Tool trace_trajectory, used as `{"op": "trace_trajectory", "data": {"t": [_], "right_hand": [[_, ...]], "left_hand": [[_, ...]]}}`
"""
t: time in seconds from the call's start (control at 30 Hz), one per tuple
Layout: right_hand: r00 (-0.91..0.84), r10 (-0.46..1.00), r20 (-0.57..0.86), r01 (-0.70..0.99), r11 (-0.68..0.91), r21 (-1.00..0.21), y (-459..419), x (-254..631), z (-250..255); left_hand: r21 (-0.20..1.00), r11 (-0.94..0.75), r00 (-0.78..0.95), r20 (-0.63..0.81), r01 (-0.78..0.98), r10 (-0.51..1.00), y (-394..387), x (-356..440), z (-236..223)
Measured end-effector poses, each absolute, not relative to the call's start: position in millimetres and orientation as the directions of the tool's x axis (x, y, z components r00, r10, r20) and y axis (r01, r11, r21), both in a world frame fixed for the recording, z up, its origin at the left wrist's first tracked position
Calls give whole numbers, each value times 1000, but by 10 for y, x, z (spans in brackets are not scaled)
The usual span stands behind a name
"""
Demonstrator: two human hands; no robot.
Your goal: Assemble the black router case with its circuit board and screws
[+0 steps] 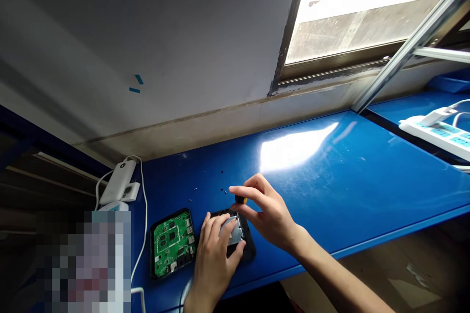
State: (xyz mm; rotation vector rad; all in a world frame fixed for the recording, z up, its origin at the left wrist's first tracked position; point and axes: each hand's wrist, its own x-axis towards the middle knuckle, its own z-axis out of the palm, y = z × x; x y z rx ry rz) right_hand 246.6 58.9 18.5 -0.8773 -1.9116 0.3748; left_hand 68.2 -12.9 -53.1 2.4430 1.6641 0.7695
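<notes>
My right hand [270,208] pinches a short screwdriver [241,199] by its black and yellow handle, thumb and fingers at the top. Its shaft points down at the upper right corner of a silver metal plate [235,235]. That plate sits in a black plastic case [248,240] lying on the blue table. Over the case, my left hand [216,249] is curved, with fingers on the plate's far side and the thumb at its near edge, gripping it. Part of the case and plate is hidden beneath the hand. Left of it lies a green circuit board [167,242] in a black shell.
Several tiny screws [223,190] are scattered on the blue table [367,181] beyond the hands. A white cable [144,215] runs down the left side from a white adapter [118,182]. On the right, a power strip [440,134] lies past a metal frame post [404,49].
</notes>
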Motion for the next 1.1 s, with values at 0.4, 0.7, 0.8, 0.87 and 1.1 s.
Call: {"op": "trace_trajectory", "data": {"t": [0.4,0.7,0.8,0.87,1.1], "right_hand": [[-296,675,676,474,718,-509,538,2365,213],[-340,683,647,477,718,-507,522,2353,264],[-269,672,690,531,701,-476,541,2313,216],[-241,692,681,519,684,-512,528,2299,216],[-326,663,674,438,738,-514,521,2338,286]], "left_hand": [[376,-411,285,346,831,894,-132,681,-533],[389,-402,276,341,829,899,-134,683,-538],[397,-405,273,348,823,897,-131,684,-542],[404,-409,274,350,818,896,-129,681,-547],[415,-404,272,341,815,900,-130,679,-553]]}}
